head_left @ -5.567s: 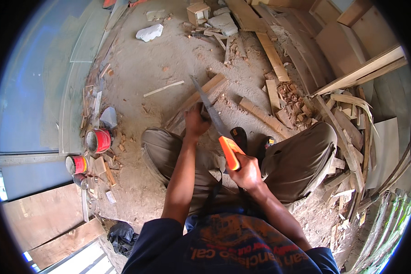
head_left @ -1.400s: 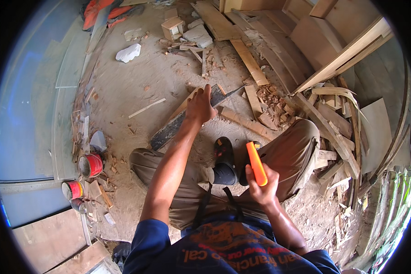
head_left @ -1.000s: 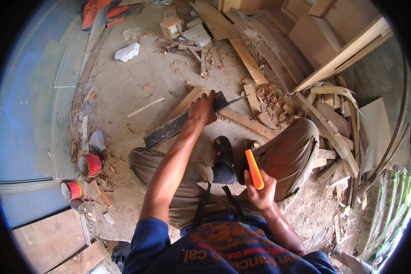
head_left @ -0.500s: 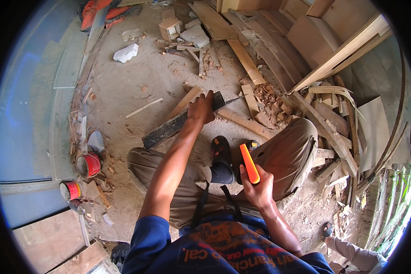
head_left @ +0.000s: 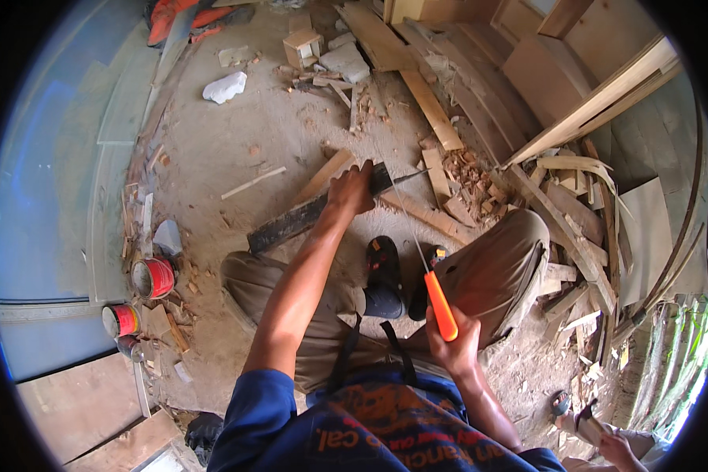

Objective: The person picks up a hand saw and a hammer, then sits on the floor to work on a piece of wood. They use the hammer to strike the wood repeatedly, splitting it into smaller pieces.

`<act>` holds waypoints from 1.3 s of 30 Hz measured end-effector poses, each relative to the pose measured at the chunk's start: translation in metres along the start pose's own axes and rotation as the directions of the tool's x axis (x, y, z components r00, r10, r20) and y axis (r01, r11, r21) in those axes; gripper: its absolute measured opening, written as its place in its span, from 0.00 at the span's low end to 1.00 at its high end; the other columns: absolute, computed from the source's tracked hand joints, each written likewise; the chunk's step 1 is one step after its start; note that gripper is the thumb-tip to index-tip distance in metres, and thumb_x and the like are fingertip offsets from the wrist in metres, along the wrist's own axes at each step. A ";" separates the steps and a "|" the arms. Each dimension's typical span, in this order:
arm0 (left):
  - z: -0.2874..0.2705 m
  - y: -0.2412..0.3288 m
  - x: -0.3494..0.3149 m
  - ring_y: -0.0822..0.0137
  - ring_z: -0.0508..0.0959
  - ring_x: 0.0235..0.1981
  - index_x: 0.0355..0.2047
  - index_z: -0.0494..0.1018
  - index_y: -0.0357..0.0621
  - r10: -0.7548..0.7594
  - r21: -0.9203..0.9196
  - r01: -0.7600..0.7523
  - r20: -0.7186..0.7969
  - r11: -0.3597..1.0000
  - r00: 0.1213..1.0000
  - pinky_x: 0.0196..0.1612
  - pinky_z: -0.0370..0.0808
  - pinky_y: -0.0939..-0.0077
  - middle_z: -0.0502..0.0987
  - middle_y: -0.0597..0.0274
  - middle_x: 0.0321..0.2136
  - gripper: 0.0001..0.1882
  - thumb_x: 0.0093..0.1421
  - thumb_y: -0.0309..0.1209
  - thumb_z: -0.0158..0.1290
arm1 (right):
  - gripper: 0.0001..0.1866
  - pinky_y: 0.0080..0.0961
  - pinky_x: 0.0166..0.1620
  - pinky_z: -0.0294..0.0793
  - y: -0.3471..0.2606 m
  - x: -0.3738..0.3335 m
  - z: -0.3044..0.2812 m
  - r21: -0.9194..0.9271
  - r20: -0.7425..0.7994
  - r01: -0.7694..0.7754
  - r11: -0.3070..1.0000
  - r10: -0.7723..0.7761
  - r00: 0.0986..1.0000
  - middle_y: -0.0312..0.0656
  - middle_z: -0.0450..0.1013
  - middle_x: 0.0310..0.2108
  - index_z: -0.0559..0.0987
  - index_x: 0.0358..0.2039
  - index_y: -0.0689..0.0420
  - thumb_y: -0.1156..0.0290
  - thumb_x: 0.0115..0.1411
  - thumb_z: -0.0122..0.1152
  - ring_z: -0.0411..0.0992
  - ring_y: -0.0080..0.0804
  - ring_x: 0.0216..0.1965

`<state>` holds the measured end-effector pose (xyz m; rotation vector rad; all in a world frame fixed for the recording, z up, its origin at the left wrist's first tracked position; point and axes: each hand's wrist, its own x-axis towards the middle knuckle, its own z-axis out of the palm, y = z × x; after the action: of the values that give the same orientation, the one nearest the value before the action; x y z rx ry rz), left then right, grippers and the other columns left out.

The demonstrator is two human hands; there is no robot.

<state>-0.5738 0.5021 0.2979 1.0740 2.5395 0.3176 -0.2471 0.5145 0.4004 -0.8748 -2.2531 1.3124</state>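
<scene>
Handsaw point(head_left: 438, 299) jutted ahead of our right hand point(head_left: 455, 342), fingers gripping it; our left hand point(head_left: 349, 193) clasped a dark board point(head_left: 287, 225) beneath its fingers.

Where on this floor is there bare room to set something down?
The dirt floor looks mostly bare between the white stone and the thin wood strip. Another patch lies between the black bag and left knee. Scrap boards and wood chips crowd the right side.

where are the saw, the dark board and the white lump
Saw point(head_left: 441, 307): head view, on its orange handle.
Dark board point(head_left: 289, 224): head view, on its broad dark face.
White lump point(head_left: 225, 87): head view, middle of its upper surface.
</scene>
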 end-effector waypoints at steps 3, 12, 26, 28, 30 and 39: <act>0.006 0.007 -0.003 0.44 0.78 0.51 0.58 0.62 0.47 0.019 0.013 -0.019 0.016 1.000 1.000 0.50 0.75 0.44 0.75 0.44 0.49 0.35 0.48 0.28 0.58 | 0.11 0.29 0.26 0.71 -0.014 0.031 0.007 -0.037 0.065 -0.164 0.986 0.166 0.984 0.51 0.71 0.16 0.77 0.26 0.65 0.70 0.60 0.63 0.72 0.33 0.17; -0.003 -0.005 0.001 0.43 0.77 0.51 0.54 0.64 0.47 -0.036 -0.024 0.034 -0.067 0.999 0.997 0.51 0.75 0.47 0.75 0.42 0.49 0.31 0.49 0.28 0.60 | 0.13 0.30 0.26 0.71 -0.020 0.020 -0.004 -0.081 0.073 -0.159 0.984 0.165 0.984 0.50 0.71 0.16 0.77 0.25 0.65 0.68 0.60 0.65 0.71 0.31 0.16; -0.032 -0.045 0.022 0.40 0.78 0.48 0.54 0.61 0.47 -0.052 0.010 0.054 -0.133 0.999 0.990 0.49 0.76 0.46 0.78 0.44 0.46 0.34 0.46 0.31 0.63 | 0.07 0.30 0.32 0.76 -0.008 0.007 -0.013 -0.033 0.157 0.048 0.998 -0.043 0.987 0.52 0.76 0.23 0.80 0.33 0.63 0.73 0.54 0.63 0.80 0.43 0.25; -0.021 -0.041 0.011 0.40 0.78 0.48 0.53 0.62 0.47 -0.075 0.065 0.081 -0.089 0.995 0.993 0.49 0.76 0.46 0.78 0.43 0.46 0.34 0.46 0.31 0.62 | 0.07 0.30 0.32 0.76 -0.010 0.023 -0.005 0.003 0.152 -0.034 0.999 0.033 0.988 0.51 0.75 0.21 0.80 0.33 0.63 0.73 0.55 0.64 0.79 0.41 0.24; -0.016 -0.043 0.009 0.40 0.79 0.47 0.53 0.62 0.47 -0.041 0.057 0.048 -0.113 0.997 0.993 0.49 0.76 0.46 0.78 0.43 0.46 0.34 0.46 0.30 0.62 | 0.08 0.30 0.29 0.75 -0.009 0.045 0.012 0.018 0.174 -0.186 0.982 0.180 0.968 0.50 0.73 0.19 0.80 0.32 0.63 0.71 0.57 0.64 0.78 0.34 0.21; -0.013 -0.027 -0.003 0.41 0.79 0.48 0.53 0.62 0.46 0.023 0.035 -0.020 -0.079 0.999 0.997 0.48 0.78 0.47 0.79 0.44 0.44 0.34 0.45 0.29 0.62 | 0.14 0.25 0.21 0.63 -0.012 0.059 0.044 0.232 0.009 -0.080 0.969 0.080 0.997 0.37 0.63 0.13 0.74 0.22 0.64 0.69 0.61 0.64 0.59 0.15 0.18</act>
<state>-0.5951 0.4806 0.3009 1.1234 2.6130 0.3303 -0.3202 0.5223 0.3902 -0.8880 -2.0293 1.5739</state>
